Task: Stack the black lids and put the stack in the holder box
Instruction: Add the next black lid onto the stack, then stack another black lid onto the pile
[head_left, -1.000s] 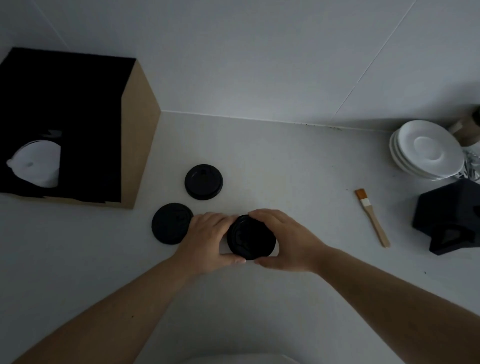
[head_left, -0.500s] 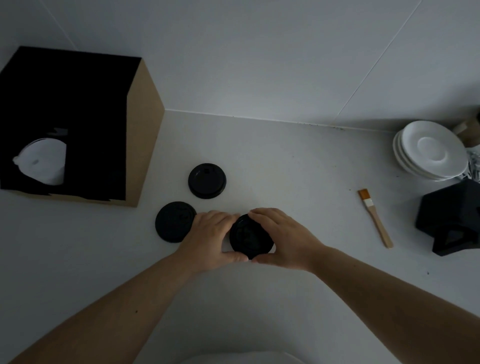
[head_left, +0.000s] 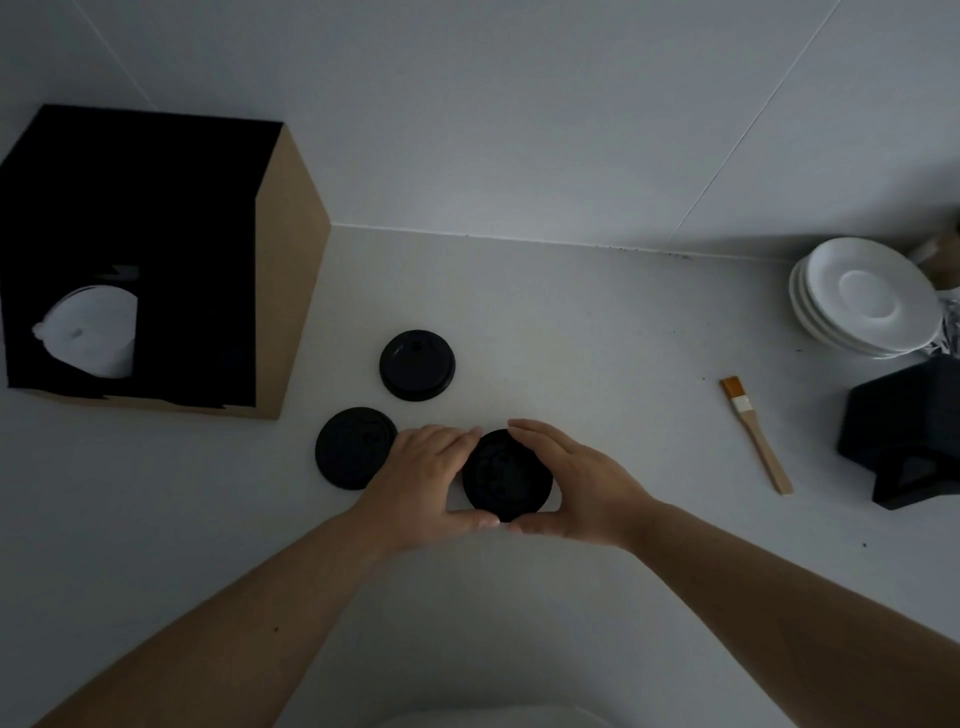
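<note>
Cupping black lid (head_left: 506, 475) — both hands (head_left: 506, 524).

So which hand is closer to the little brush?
Right. The right hand is on the brush's side, with bare counter between them; the left hand sits beyond the held lid.

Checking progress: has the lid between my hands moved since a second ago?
No: the held lid keeps its spot beside the nearer loose lid; only the view shifted.
</note>
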